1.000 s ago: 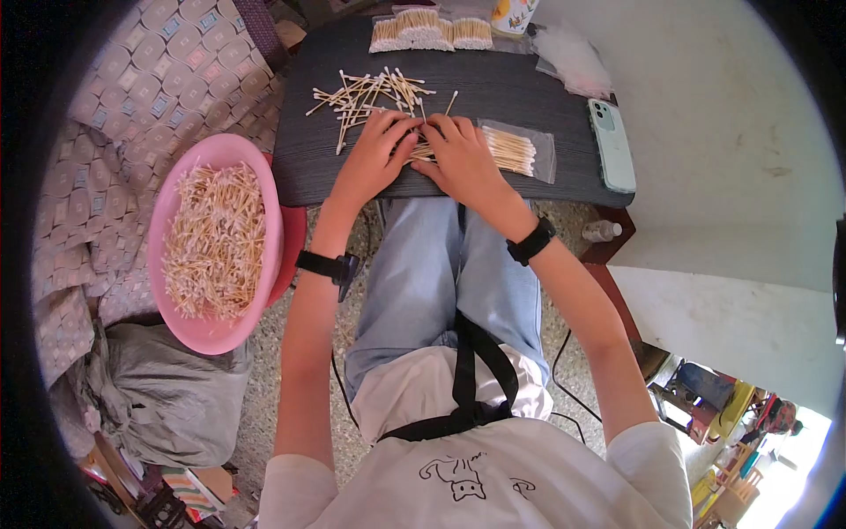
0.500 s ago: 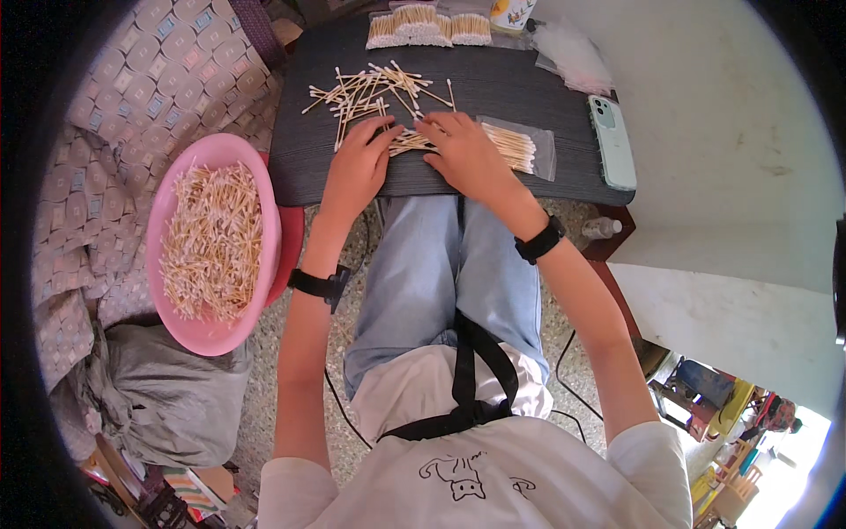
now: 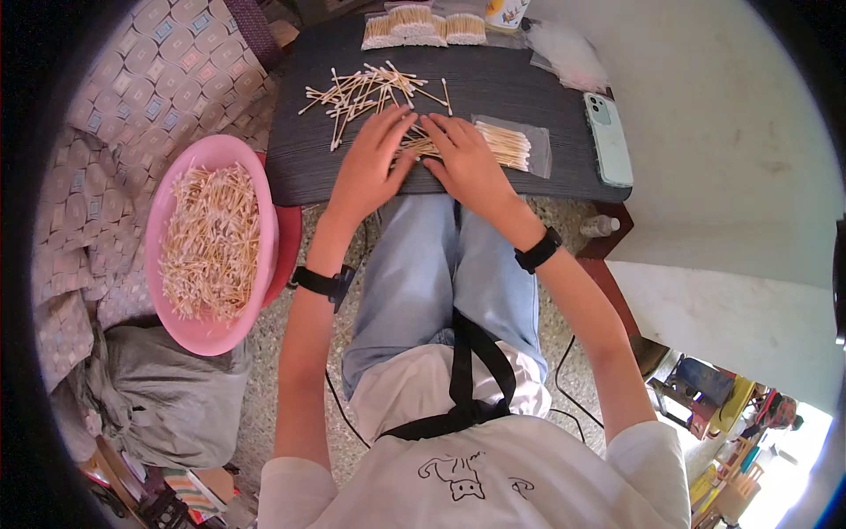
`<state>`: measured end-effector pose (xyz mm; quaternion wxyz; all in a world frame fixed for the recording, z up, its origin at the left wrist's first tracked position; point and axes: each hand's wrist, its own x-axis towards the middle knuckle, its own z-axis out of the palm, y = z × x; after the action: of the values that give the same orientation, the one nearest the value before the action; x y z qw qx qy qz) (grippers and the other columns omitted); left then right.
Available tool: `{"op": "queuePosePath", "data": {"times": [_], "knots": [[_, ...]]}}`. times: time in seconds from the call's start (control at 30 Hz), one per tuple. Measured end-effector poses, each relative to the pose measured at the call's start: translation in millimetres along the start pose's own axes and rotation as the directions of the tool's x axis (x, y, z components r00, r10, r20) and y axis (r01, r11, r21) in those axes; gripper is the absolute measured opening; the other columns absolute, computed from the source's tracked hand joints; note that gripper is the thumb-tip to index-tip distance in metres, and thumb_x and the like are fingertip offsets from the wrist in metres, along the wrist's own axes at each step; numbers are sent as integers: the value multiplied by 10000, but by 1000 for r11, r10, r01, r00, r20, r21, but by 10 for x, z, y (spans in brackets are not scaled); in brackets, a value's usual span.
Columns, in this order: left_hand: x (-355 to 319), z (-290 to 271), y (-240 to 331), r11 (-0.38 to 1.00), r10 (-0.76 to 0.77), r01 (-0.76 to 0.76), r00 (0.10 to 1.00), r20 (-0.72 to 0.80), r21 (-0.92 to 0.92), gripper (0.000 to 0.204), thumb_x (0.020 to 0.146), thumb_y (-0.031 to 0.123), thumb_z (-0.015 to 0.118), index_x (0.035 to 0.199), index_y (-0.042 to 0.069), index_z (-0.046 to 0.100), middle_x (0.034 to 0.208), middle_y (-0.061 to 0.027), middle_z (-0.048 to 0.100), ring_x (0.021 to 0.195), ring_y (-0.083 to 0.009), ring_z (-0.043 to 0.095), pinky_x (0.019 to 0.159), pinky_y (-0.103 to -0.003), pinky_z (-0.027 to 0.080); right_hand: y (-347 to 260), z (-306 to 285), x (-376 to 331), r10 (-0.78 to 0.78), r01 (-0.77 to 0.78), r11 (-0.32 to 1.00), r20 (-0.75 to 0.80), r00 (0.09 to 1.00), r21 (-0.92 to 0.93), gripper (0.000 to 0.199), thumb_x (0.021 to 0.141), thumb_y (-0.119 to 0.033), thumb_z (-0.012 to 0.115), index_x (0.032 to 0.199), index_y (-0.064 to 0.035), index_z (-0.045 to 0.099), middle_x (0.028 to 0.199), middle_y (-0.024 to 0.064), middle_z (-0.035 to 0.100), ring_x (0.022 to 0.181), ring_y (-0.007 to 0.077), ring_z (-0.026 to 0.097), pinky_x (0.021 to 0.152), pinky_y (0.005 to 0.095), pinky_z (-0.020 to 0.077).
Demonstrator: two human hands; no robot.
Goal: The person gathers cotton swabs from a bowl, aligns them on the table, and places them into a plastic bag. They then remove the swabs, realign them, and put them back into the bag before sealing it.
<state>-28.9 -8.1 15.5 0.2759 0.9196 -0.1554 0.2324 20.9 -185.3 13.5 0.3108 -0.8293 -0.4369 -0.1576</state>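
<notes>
Both my hands are at the near side of the dark table, curled around a small bunch of cotton swabs [image 3: 421, 147] between them. My left hand [image 3: 372, 167] closes on the left ends of the bunch, fingertips bent over it. From the other side my right hand [image 3: 471, 167] presses its fingers and thumb against the swabs, partly hiding them. Beside the right hand lies a clear plastic bag [image 3: 539, 150], with a row of swabs in it. Beyond the hands is a loose, crisscrossed heap of cotton swabs [image 3: 366, 91].
Filled bags of swabs [image 3: 412, 26] are stacked at the table's far edge, near a cup [image 3: 507, 12]. Clear bags [image 3: 568, 57] and a pale green phone [image 3: 608, 139] lie at the right. A pink basin [image 3: 269, 238] full of swabs stands left of the table.
My left hand has moved right, closer to my right hand, narrowing the gap around the swabs. The right hand has hardly moved. The whole view has shifted slightly.
</notes>
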Motion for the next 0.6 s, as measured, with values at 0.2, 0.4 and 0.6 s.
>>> {"op": "queuePosePath", "data": {"times": [0.2,0.4,0.6], "knots": [[-73,67,40,997,19,-26,995,99,71,503,926,146,537,1388,35,374,1384,-169,415,1262,-345,429,1060,-414,360,47,19,18,74,-82,971,44,996,225,416,784,11,614,1189,20,520,1138,209,569,1073,371,531,914,434,446],[15,145,50,993,-64,73,992,106,-90,436,917,89,543,1329,-5,434,1229,-167,492,1141,-323,515,915,-389,455,101,-25,19,67,-83,965,72,995,247,396,796,24,597,1183,0,517,1131,198,573,1064,362,549,900,423,466],[21,206,77,997,-42,50,990,131,-65,350,925,95,535,1262,5,517,1265,-146,504,1139,-321,526,945,-381,449,222,-195,-48,15,-30,990,104,994,141,402,814,3,596,1207,1,510,1200,174,554,1117,346,539,940,411,461]]}}
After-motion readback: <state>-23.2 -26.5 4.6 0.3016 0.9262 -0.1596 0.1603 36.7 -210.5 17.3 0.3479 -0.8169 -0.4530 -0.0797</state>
